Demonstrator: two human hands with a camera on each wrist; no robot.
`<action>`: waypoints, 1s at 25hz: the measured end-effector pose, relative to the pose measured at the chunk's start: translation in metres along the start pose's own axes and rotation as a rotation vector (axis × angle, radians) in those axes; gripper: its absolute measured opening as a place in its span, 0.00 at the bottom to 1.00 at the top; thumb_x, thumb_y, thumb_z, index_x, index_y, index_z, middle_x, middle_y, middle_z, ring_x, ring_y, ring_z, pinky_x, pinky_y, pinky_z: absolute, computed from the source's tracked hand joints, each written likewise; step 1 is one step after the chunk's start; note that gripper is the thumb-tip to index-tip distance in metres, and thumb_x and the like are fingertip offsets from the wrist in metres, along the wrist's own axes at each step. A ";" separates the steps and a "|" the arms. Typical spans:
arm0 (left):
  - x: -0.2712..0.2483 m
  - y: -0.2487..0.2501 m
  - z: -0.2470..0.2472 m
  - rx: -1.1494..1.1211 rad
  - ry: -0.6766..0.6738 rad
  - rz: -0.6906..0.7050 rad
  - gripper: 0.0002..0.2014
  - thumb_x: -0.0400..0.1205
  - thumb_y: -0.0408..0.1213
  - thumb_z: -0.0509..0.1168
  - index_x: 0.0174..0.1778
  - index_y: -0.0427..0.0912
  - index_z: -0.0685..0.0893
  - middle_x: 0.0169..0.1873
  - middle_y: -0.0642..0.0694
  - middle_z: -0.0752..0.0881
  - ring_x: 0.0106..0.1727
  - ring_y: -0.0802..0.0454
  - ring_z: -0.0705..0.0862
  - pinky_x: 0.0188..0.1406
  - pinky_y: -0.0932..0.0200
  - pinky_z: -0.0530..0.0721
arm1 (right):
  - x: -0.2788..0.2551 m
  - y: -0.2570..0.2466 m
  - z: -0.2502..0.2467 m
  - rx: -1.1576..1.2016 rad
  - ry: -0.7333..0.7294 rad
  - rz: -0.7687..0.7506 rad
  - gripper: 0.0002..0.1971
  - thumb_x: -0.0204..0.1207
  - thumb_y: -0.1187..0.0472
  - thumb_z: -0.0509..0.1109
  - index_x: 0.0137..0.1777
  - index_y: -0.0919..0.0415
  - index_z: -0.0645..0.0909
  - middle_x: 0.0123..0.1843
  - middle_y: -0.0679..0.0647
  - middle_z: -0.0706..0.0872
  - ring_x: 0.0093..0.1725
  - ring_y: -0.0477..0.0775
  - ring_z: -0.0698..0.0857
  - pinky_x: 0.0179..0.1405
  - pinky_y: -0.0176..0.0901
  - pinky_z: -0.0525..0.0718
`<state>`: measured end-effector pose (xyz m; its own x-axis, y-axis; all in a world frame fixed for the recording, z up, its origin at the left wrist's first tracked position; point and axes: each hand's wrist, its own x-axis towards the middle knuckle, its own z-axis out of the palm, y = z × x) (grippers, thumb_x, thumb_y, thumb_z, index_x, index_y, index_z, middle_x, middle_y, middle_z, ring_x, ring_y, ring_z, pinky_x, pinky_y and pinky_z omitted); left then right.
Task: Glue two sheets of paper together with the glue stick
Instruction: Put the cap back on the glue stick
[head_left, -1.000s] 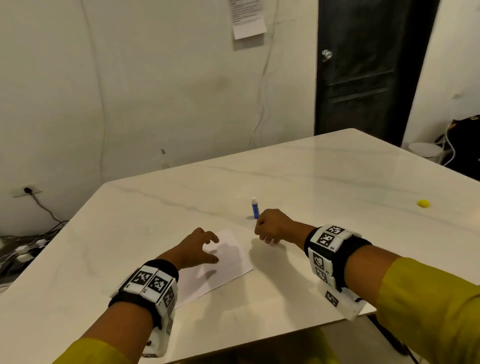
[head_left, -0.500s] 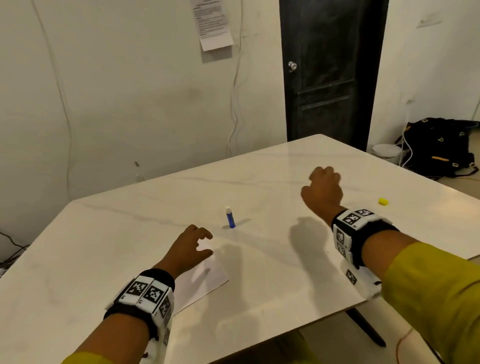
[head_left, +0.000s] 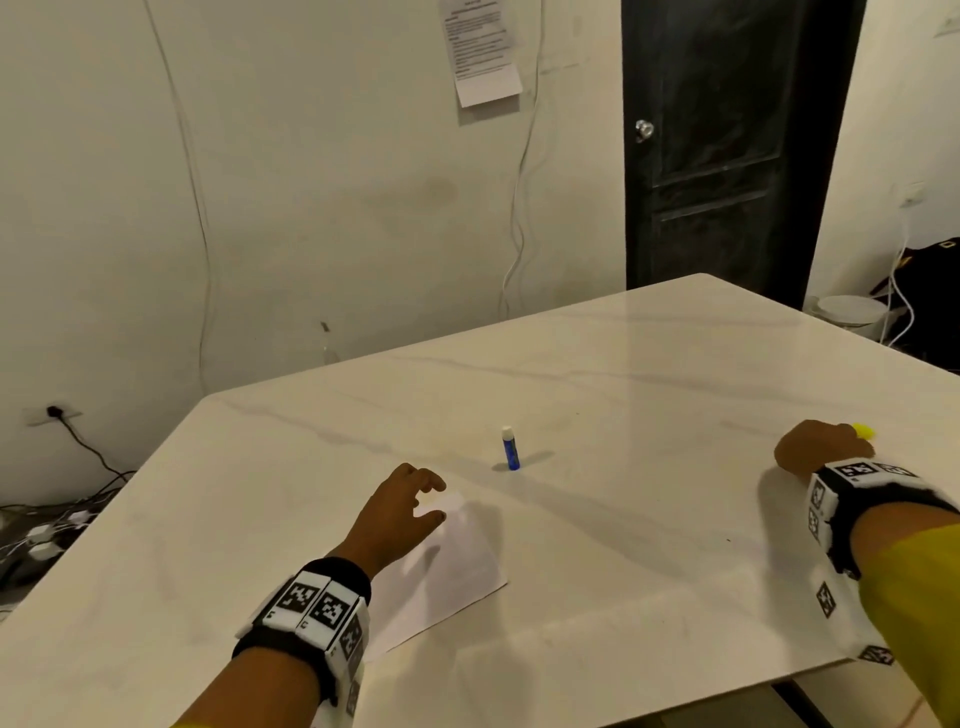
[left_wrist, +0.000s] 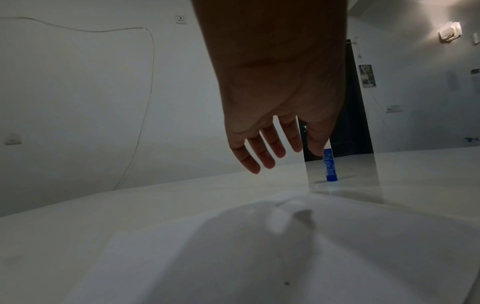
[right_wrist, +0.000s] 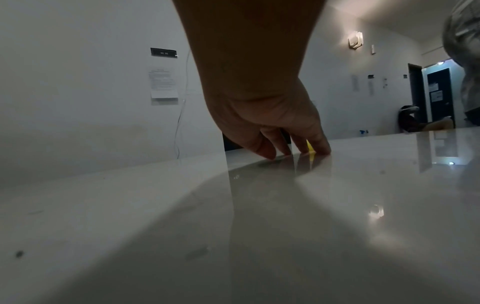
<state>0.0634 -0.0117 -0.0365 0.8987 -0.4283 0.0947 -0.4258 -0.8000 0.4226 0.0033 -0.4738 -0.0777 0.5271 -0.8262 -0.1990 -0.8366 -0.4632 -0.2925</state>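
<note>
A white sheet of paper (head_left: 452, 571) (left_wrist: 259, 257) lies flat on the marble table (head_left: 623, 374); I cannot tell whether a second sheet lies with it. My left hand (head_left: 405, 506) (left_wrist: 272, 148) hovers just over its far corner, fingers spread and relaxed, holding nothing. The blue glue stick (head_left: 510, 449) (left_wrist: 329, 166) stands upright, white end up, just beyond the paper. My right hand (head_left: 815, 447) (right_wrist: 285, 148) is far to the right, fingertips down on the table at a small yellow piece (head_left: 863, 430) (right_wrist: 310, 147), which shows just behind the fingers.
The table's near right corner and edge lie close under my right forearm. Beyond the table are a black door (head_left: 727, 145), a dark bag (head_left: 930, 291) and a white round object (head_left: 847, 312) on the floor. Cables and a power strip (head_left: 47, 530) lie at the left.
My right hand left the glue stick standing and swept right across the table to the yellow piece. The left hand stayed over the paper's corner.
</note>
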 end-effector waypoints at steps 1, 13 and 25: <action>0.001 -0.001 0.001 -0.005 0.005 0.000 0.16 0.77 0.37 0.70 0.61 0.45 0.80 0.52 0.51 0.75 0.48 0.53 0.77 0.48 0.68 0.71 | -0.001 -0.001 0.002 -0.003 0.027 0.025 0.19 0.77 0.63 0.64 0.66 0.70 0.77 0.75 0.72 0.69 0.74 0.71 0.68 0.77 0.59 0.63; 0.011 -0.008 0.011 -0.040 0.008 -0.033 0.16 0.78 0.37 0.69 0.61 0.45 0.81 0.51 0.51 0.76 0.48 0.52 0.77 0.47 0.66 0.73 | 0.078 0.021 0.022 0.045 0.035 0.035 0.29 0.67 0.56 0.70 0.68 0.71 0.76 0.71 0.73 0.75 0.72 0.74 0.73 0.73 0.63 0.72; 0.054 0.043 0.037 -0.163 -0.081 -0.177 0.32 0.78 0.43 0.69 0.77 0.41 0.64 0.66 0.41 0.79 0.64 0.44 0.79 0.65 0.53 0.76 | -0.098 -0.130 0.023 0.260 -0.259 -0.615 0.04 0.69 0.67 0.75 0.39 0.60 0.82 0.45 0.62 0.86 0.41 0.60 0.84 0.39 0.47 0.87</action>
<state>0.0900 -0.0844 -0.0464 0.9437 -0.3247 -0.0634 -0.2338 -0.7902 0.5665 0.0640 -0.3254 -0.0421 0.9373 -0.3223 -0.1325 -0.3307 -0.7027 -0.6300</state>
